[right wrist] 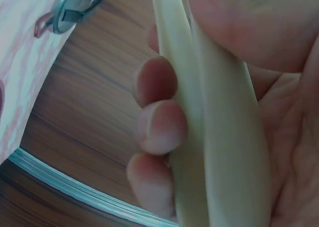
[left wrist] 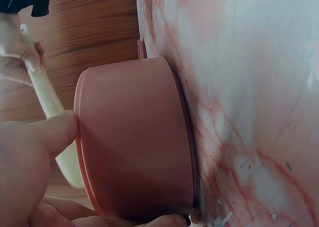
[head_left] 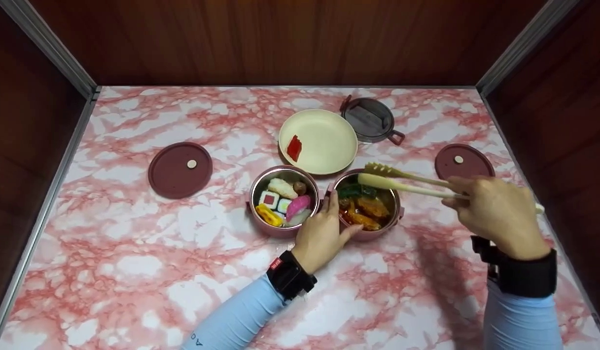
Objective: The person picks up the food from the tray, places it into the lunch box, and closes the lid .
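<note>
Tongs: tips over the right pot, near mid-tabletop. Right hand grasps both handles together, presumably to control the arms. Left hand holds that pot, thumb at rim, fingers along the side, likely steadying it. Maroon lids lie toward left and right edges, leaving the pot uncovered.
</note>
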Available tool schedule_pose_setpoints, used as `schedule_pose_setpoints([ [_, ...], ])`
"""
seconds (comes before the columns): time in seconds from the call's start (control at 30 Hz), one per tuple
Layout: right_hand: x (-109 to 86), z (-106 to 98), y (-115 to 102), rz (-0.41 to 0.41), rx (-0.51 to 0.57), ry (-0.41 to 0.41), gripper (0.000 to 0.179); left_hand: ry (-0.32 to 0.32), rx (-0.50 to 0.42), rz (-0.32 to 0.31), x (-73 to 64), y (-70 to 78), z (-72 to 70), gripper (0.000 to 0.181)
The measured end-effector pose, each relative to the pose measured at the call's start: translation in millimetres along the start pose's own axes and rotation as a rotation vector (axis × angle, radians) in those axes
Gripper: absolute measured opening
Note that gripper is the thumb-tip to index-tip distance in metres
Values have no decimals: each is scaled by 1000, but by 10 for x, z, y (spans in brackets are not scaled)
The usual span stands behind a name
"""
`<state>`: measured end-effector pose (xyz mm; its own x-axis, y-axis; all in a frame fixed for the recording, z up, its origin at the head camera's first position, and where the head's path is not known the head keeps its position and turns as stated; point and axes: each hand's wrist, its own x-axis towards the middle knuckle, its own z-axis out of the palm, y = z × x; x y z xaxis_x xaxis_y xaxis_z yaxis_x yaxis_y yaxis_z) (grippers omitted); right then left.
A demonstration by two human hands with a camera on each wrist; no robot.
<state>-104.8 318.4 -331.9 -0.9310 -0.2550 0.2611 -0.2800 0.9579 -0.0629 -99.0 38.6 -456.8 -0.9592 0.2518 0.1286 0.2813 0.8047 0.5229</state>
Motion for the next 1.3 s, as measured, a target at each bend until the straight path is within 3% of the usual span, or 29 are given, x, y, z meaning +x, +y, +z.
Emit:
schedule_pose_setpoints([
  [0.17,182,-33,-91,-42,-11,55,20,-7,-8,1,-2,3,-12,98],
  [0.37,577,30,-224,-294,-65,251,28,-5,-17,-2,2,-9,-10,98],
  [0.47,842,57,-317,-401,-95,281,31,9,-22,2,7,-17,-1,99],
  [0.67,1365,91,-503,-550,-186,205,20,36,-6,15,12,-25,20,96],
  [0.87,1762,125,-693,-593,-285,45,8,53,-10,18,11,-16,29,98],
  [1.3,2258,224,-1067,-661,-455,-71,14,72,-3,34,1,-34,30,98],
])
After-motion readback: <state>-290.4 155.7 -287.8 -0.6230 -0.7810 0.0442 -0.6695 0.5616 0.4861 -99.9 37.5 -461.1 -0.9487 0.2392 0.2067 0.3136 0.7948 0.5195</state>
